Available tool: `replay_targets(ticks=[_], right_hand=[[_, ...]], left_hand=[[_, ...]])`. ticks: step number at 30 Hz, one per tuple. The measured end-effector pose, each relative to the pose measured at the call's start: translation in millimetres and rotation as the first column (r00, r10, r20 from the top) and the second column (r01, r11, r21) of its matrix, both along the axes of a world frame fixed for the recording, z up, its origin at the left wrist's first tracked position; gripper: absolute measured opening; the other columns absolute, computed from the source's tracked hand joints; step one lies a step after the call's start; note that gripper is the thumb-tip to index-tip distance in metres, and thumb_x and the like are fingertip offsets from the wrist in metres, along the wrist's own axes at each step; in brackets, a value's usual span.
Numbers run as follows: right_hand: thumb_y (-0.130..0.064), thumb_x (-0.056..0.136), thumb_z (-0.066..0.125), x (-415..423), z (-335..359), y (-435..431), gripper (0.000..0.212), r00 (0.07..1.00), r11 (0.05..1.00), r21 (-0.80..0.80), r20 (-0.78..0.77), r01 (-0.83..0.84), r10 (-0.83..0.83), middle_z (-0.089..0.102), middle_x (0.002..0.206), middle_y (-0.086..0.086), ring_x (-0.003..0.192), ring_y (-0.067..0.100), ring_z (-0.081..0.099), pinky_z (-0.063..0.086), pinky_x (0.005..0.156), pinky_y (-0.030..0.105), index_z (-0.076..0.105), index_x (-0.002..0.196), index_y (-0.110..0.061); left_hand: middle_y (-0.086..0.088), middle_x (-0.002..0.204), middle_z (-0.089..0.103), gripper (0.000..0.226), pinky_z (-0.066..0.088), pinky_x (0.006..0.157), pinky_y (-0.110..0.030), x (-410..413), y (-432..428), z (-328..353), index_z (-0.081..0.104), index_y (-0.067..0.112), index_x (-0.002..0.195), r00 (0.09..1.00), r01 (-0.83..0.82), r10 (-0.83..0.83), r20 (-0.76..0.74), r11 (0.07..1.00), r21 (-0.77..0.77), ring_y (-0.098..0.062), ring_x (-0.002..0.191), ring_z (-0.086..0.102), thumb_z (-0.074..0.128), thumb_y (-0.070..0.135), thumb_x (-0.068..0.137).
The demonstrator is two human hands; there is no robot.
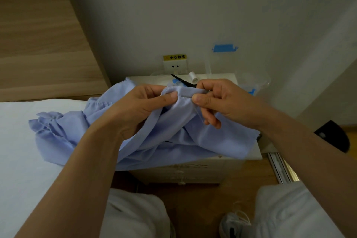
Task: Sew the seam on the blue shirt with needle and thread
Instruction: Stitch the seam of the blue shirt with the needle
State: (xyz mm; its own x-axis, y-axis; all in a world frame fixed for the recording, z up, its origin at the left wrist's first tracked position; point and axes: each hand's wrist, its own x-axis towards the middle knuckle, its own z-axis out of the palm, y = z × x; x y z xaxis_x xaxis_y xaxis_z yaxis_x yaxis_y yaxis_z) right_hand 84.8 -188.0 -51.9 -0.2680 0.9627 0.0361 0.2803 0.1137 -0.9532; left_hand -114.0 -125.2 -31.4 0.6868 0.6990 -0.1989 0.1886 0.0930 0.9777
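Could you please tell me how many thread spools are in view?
1: a white spool stands at the back of the nightstand, near the wall socket; the shirt may hide others.

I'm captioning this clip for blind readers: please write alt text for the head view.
A person's left hand and right hand pinch a seam edge of a blue shirt; the shirt drapes over a white bedside cabinet and a white bed at left. Behind the hands lie black scissors and a white thread spool, under a wall socket.
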Motion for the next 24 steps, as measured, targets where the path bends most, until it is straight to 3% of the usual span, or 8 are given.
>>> replay_targets(ticks=[4,7,11,17,24], right_hand=[[-0.030,0.092,0.052,-3,-2,0,0.029,1.000,1.000,-0.001,-0.029,0.000,0.000,0.059,0.050,0.001,0.048,0.025,0.052,0.050,0.070,0.060,0.053,0.086,-0.002],[-0.031,0.092,0.052,-7,-3,0,0.031,1.000,1.000,0.010,-0.028,-0.006,0.006,0.059,0.050,0.001,0.046,0.023,0.053,0.053,0.067,0.047,0.052,0.086,0.000],[-0.030,0.088,0.055,-9,-4,4,0.025,0.990,0.995,0.035,-0.111,0.092,-0.088,0.058,0.048,0.003,0.042,0.019,0.051,0.051,0.060,0.037,0.053,0.086,-0.005],[-0.031,0.085,0.059,-13,-3,4,0.027,0.986,0.989,0.062,-0.110,0.135,-0.128,0.055,0.043,0.001,0.038,0.014,0.047,0.052,0.059,0.052,0.052,0.084,-0.005],[-0.027,0.088,0.057,-18,-3,5,0.023,0.976,0.988,0.060,-0.175,0.144,-0.132,0.055,0.042,-0.001,0.037,0.014,0.048,0.055,0.061,0.037,0.052,0.100,-0.008]], left_hand=[[0.003,0.064,0.070,0.025,0.051,0.057,-0.012,3,-3,3,0.076,0.023,0.063,1.000,0.015,-0.015,-0.003,1.000,0.021,-0.003,0.060,0.065,0.054,0.023,0.075],[0.003,0.067,0.072,0.019,0.051,0.059,-0.012,6,-6,0,0.073,0.018,0.076,1.000,0.027,-0.027,0.000,0.999,0.027,-0.002,0.063,0.066,0.055,0.021,0.076],[0.001,0.070,0.072,0.020,0.053,0.060,-0.015,5,-2,1,0.074,0.019,0.078,0.999,-0.021,0.021,0.044,1.000,0.005,-0.006,0.066,0.067,0.055,0.025,0.077],[0.002,0.069,0.072,0.020,0.051,0.059,-0.013,10,-5,-2,0.075,0.019,0.074,0.998,-0.022,0.021,0.051,1.000,0.005,-0.004,0.064,0.066,0.055,0.023,0.076],[0.003,0.066,0.071,0.021,0.051,0.060,-0.013,12,-6,-2,0.069,0.015,0.083,0.999,-0.028,0.030,-0.034,0.996,0.080,-0.004,0.063,0.066,0.055,0.029,0.077]])
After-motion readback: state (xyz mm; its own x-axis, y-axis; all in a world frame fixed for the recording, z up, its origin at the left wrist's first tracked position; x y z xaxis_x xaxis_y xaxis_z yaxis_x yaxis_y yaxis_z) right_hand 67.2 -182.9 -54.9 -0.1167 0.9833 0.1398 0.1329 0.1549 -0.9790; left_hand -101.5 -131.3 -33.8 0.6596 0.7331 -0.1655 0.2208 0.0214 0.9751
